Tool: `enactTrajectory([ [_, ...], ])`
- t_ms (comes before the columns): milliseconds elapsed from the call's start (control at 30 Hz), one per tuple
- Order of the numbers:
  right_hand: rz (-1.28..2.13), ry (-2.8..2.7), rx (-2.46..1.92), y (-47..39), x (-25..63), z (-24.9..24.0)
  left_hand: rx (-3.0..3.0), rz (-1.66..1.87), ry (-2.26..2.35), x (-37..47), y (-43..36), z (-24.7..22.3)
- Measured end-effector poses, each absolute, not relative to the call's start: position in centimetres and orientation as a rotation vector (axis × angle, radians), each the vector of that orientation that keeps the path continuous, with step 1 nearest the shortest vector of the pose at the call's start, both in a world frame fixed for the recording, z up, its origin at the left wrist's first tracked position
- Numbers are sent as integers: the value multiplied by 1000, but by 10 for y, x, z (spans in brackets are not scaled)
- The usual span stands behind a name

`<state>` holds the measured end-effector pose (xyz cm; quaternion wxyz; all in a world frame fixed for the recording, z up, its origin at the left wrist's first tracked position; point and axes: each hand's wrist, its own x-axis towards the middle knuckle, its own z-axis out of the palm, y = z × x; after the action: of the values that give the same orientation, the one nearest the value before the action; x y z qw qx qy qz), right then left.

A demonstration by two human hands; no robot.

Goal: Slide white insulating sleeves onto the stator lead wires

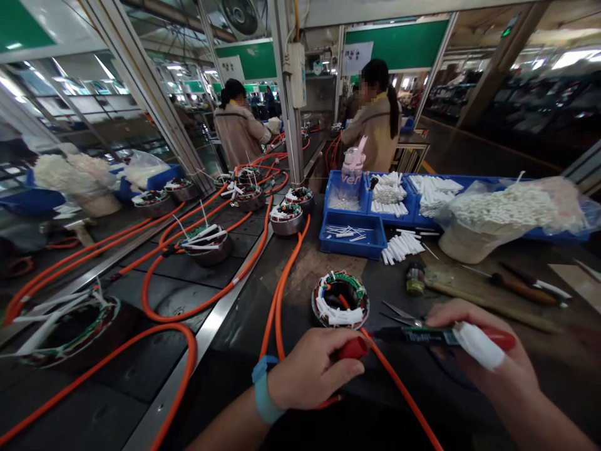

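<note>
My left hand (315,369) pinches a red marker cap (353,348) between thumb and forefinger. A black marker (422,336) lies in my right hand (491,357), its uncapped tip pointing left toward the cap. One finger of that hand wears a white wrap (479,346). Scissors (402,313) are also held in the right hand, blades pointing left; their handles are mostly hidden. Just beyond my hands sits a motor stator (340,300), its ring of windings dressed with white sleeves. An orange cable (399,391) runs by it toward me.
More stators (206,244) with orange cables (162,332) stand on the line at left. Blue bins (353,235) hold white tubes, with a bagged tub (462,241) at right. A small jar (415,279), a wooden-handled tool (493,305) and screwdrivers (523,287) lie nearby. Two co-workers (375,119) are farther back.
</note>
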<state>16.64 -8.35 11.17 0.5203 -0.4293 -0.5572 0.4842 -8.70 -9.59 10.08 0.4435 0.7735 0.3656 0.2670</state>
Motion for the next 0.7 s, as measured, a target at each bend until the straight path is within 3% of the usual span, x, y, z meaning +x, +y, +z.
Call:
enactTrajectory([
  [200, 897, -1626, -1102, -104, 198, 104, 2354, 584, 816, -64, -94, 115],
  [300, 987, -1590, -1018, -112, 195, 90, 2669, 662, 809, -53, -98, 110],
  [467, 1316, -1082, -1028, -123, 159, 65, 3184, 691, 928, -46, -96, 99],
  [700, 1290, -961, -1054, -88, 161, 65, 3043, 831, 1147, -49, -81, 94],
])
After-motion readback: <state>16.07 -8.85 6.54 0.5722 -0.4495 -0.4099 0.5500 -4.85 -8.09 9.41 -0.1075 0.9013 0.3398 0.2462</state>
